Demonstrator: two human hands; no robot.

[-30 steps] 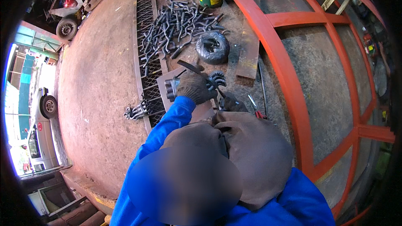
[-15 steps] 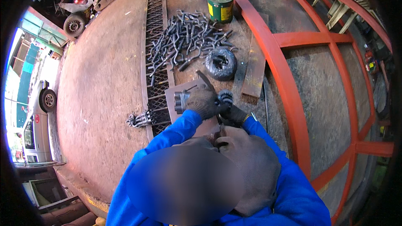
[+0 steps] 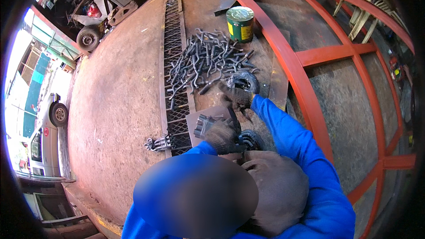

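Observation:
My left hand (image 3: pixel 221 136), in a dark knit glove, is closed around a bundle of bent dark metal rods (image 3: pixel 203 125); the rod ends stick out on both sides of it. Beneath lies a flat brown-grey plate (image 3: pixel 194 117). My right hand (image 3: pixel 239 98), gloved too, is stretched forward at the near edge of a coil wrapped in shiny black plastic (image 3: pixel 251 80). It covers part of the coil, and its fingers are too dark and blurred to read. Just beyond, a heap of loose bent rods (image 3: pixel 206 57) spreads over the floor.
A second rod bundle (image 3: pixel 159 143) lies at left on the floor grating (image 3: pixel 173 40). Behind the heap stands a green and yellow metal drum (image 3: pixel 240 24). A large red steel frame (image 3: pixel 283 40) runs along the right. A vehicle (image 3: pixel 44 146) is parked far left.
My right hand has left the rod bundle and reached forward to the black coil. My left hand still grips the bundle. The whole view has shifted slightly.

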